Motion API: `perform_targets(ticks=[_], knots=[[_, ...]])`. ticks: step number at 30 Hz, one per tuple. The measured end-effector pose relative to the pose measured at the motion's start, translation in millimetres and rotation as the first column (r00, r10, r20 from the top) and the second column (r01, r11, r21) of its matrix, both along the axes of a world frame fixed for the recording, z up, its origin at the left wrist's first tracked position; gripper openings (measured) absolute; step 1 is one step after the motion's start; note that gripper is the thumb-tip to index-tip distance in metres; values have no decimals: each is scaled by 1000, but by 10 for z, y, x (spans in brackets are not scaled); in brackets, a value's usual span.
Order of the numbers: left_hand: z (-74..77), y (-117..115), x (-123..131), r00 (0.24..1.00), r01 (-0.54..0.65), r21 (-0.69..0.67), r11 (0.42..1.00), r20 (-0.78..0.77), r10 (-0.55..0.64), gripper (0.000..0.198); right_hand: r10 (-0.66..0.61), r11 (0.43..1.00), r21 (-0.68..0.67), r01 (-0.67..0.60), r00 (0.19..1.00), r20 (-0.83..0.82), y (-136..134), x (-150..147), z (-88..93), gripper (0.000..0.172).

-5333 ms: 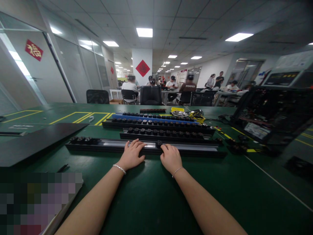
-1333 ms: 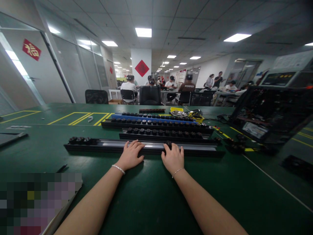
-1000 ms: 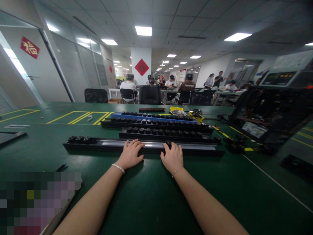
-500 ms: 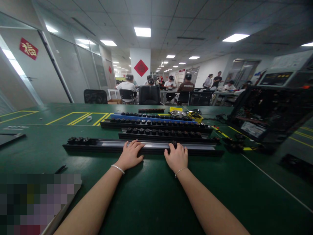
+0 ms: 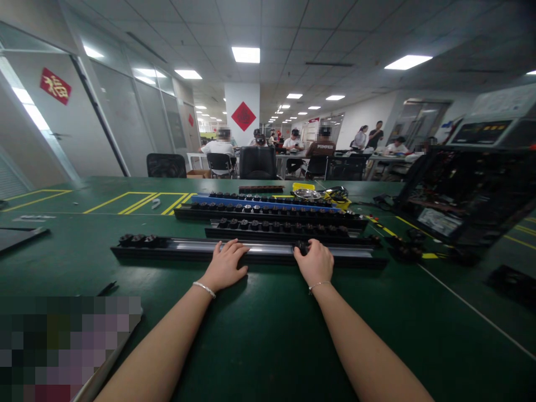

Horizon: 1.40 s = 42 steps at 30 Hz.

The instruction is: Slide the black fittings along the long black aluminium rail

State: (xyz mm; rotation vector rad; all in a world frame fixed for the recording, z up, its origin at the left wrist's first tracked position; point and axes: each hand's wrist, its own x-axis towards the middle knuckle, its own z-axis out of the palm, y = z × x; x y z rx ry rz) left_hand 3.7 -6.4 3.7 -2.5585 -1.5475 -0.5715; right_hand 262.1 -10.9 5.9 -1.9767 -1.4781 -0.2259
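Note:
A long black rail [image 5: 268, 258] with a shiny inner channel lies crosswise in front of me. Resting on its near edge, my left hand [image 5: 227, 262] is open, fingers spread over the channel. My right hand [image 5: 317, 261] has its thumb and index finger at a black socket-like piece [image 5: 300, 245] sitting in the channel, and seems closed on its right side. Several similar round black pieces [image 5: 138, 240] stand in the rail's left end. Behind it lie another black rail [image 5: 276, 228] and a longer one [image 5: 188, 214], both with rows of such pieces.
Farther back are a blue rail [image 5: 201, 199], a metal dish [image 5: 307, 194] and a yellow tray [image 5: 304, 186]. A large black open-sided case [image 5: 439, 195] stands at right, with loose dark parts [image 5: 406, 248] near it. A pixelated object [image 5: 67, 346] covers the lower left. People sit at far tables.
My right hand has shifted right along the rail, and its thumb and index finger are now at the black piece. The left hand stays on the rail. The view has moved slightly.

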Motion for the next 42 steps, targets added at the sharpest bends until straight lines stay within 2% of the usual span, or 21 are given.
perform_targets(ticks=[3, 9, 18, 26, 33, 42], knots=[[3, 0, -1, 1000, -3, -3, 1000, -3, 3, 49, -5, 1000, 15, 5, 1000, 0, 12, 12, -11, 28], [-10, 6, -6, 1000, -4, 17, 1000, -11, 5, 48, -8, 997, 76, 7, 1000, 7, 10, -2, 0, 22], [-27, 17, 2, 1000, -11, 24, 1000, -17, 11, 49, 1, 998, 67, -3, 999, 38, 31, 3, -16, 22], [-8, 9, 5, 1000, -12, 9, 1000, -17, 12, 48, 18, 1000, -17, -18, 998, 55, 35, -15, 19, 25], [-5, 15, 9, 1000, -16, -3, 1000, -16, 16, 48, -86, 995, -45, 89, 995, 50, 17, 87, 51, 28], [-1, 8, 14, 1000, -14, 6, 1000, -22, 14, 48, -76, 996, -33, 77, 996, 50, 12, 123, 42, 28]])
